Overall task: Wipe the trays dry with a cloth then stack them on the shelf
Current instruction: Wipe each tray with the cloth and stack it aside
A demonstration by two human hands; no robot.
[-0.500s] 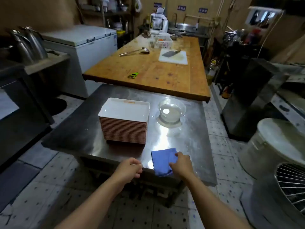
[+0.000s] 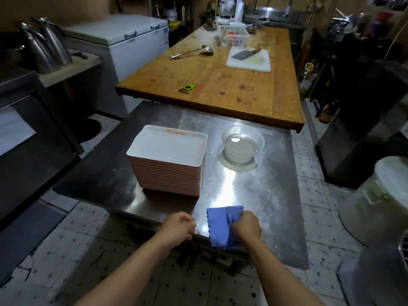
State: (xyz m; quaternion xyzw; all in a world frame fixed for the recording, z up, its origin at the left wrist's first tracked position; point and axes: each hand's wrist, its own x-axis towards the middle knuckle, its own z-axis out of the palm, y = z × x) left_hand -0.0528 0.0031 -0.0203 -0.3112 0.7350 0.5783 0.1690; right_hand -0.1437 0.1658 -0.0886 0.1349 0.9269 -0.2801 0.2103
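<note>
The right hand (image 2: 246,225) bunches the soft, light blue cloth (image 2: 220,226) at the bench's (image 2: 276,195) near edge, the left hand (image 2: 180,226) curls empty, and the stiff, likely wet-slippery stacked trays (image 2: 167,160) beyond want rim grips.

A tall, neat stack of rectangular white plastic trays with reddish-orange edges (image 2: 167,160) stands upright on the steel table, left of centre; the top tray faces up, shallow and glossy, with a small orange mark near its far rim. A blue microfibre cloth with a scalloped edge (image 2: 220,226) sits at the table's near edge, bunched on its right side and draping slightly over the edge.
</note>
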